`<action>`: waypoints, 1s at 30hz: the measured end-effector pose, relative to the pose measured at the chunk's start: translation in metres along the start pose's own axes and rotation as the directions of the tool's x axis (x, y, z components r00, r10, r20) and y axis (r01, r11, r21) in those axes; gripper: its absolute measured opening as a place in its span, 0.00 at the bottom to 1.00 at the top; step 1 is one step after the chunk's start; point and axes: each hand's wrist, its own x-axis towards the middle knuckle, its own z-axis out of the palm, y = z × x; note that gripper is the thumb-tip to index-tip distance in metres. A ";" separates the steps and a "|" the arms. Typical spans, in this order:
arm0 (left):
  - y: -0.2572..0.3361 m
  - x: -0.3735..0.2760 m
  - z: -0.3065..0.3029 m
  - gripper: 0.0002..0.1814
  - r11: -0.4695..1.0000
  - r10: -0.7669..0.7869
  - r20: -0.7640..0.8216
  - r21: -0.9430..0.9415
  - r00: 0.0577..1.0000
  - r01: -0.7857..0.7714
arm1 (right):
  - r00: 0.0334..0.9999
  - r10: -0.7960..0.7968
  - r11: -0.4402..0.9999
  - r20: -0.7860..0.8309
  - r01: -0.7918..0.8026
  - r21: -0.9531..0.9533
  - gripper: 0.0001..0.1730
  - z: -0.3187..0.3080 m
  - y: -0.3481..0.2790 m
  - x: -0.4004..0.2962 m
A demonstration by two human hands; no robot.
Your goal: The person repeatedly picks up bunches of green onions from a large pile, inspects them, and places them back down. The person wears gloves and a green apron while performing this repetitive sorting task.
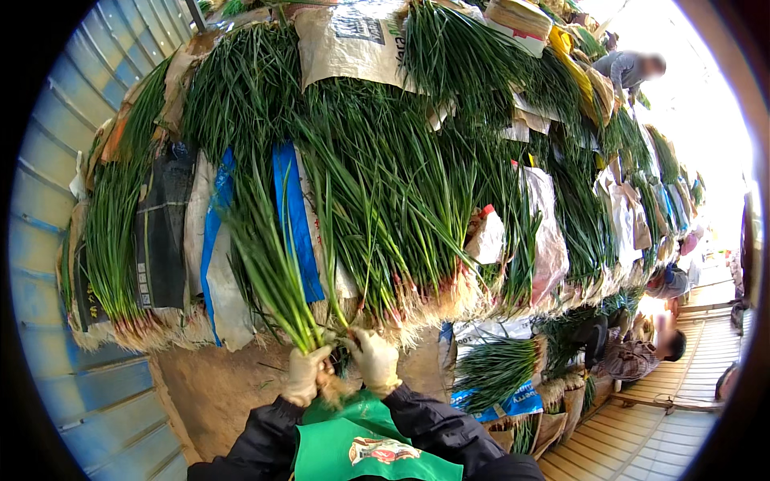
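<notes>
My left hand (308, 374), in a pale work glove, is closed around the root end of a bunch of green onion plants (287, 300). Their long leaves point away from me and are partly blurred. Pale roots hang below that fist, near the green apron (361, 433). Close beside it, my right hand (375, 361), gloved alike, grips a thin green onion stalk (334, 294) near its base. Just beyond both hands lies a broad pile of green onions (415, 252), its reddish bases and stringy roots towards me.
Woven sacks (355, 48) and a blue plastic strip (296, 222) lie among the bundles. Corrugated metal sheeting (66, 240) rises at the left. A lower bundle of green onions (499, 367) rests at the right. Other people (631, 355) are farther right. Bare ground (222, 391) shows below the pile.
</notes>
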 end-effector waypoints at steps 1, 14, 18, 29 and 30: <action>0.001 0.006 0.012 0.13 1.000 -0.018 0.036 0.022 0.999 0.017 | 0.999 -0.050 0.999 0.005 0.050 0.008 0.14 -0.005 0.001 -0.008; -0.007 -0.021 0.004 0.29 0.964 0.115 0.012 -0.245 0.993 -0.108 | 0.937 0.314 0.826 0.150 -0.191 -0.530 0.20 -0.017 0.107 0.088; -0.014 -0.015 0.001 0.19 0.994 -0.049 0.122 -0.087 0.991 0.059 | 0.991 -0.056 0.984 -0.125 0.033 -0.176 0.15 -0.025 0.054 0.025; -0.019 0.001 0.009 0.08 0.992 -0.123 0.047 0.048 0.991 0.121 | 0.870 -0.099 0.982 0.483 0.006 0.189 0.25 0.051 0.054 -0.035; -0.022 -0.001 0.005 0.09 0.993 -0.093 0.058 0.084 0.994 0.088 | 0.816 -0.181 0.979 0.549 0.099 0.176 0.26 0.057 0.056 -0.024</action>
